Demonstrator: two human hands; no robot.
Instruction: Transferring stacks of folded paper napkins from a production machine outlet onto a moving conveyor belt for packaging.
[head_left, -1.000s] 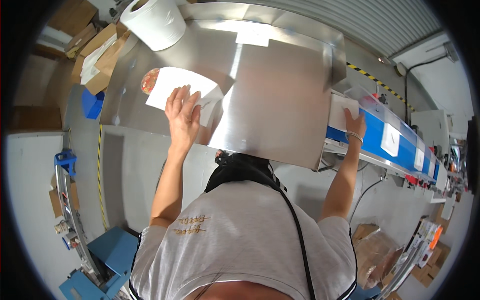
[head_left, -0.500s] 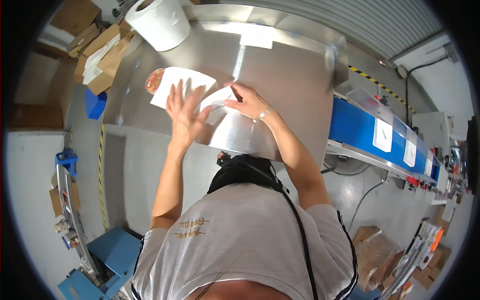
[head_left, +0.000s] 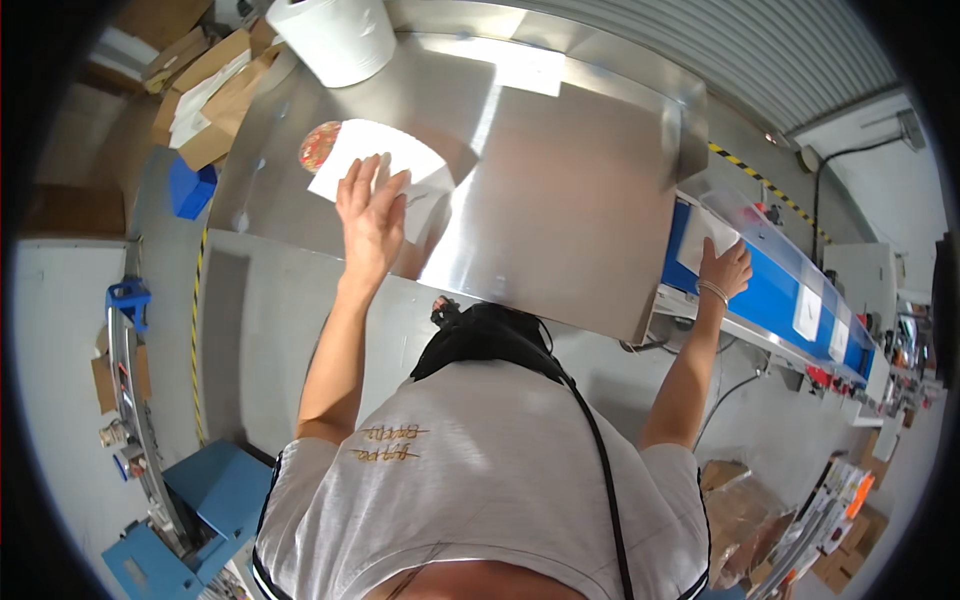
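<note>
We are resting our left hand [head_left: 372, 225] on white sheets [head_left: 370, 150] at the left of the table [head_left: 560, 200], its grip open with fingers bent over the paper, while our right hand [head_left: 725, 268] is touching a white packet [head_left: 692, 240] on the blue belt [head_left: 765, 285], at the end beside the table; whether that grip is pinching the packet or merely lying on it, we cannot tell. For good placing, we are judging that the packet should be lying flat and square, our fingers pressing lightly and dragging no corner; on the sheets, gentle pressure should be avoiding creases. A clear guard [head_left: 740, 215] is standing along the belt's far side, so our knuckles are needing care there. Farther along, at least 2 other packets [head_left: 806, 312] are lying spaced apart. A red patterned piece [head_left: 319, 147] is showing at the sheets' left edge, a white roll [head_left: 345, 45] is standing behind, and cardboard boxes [head_left: 220, 95] are crowding the table's left side.
</note>
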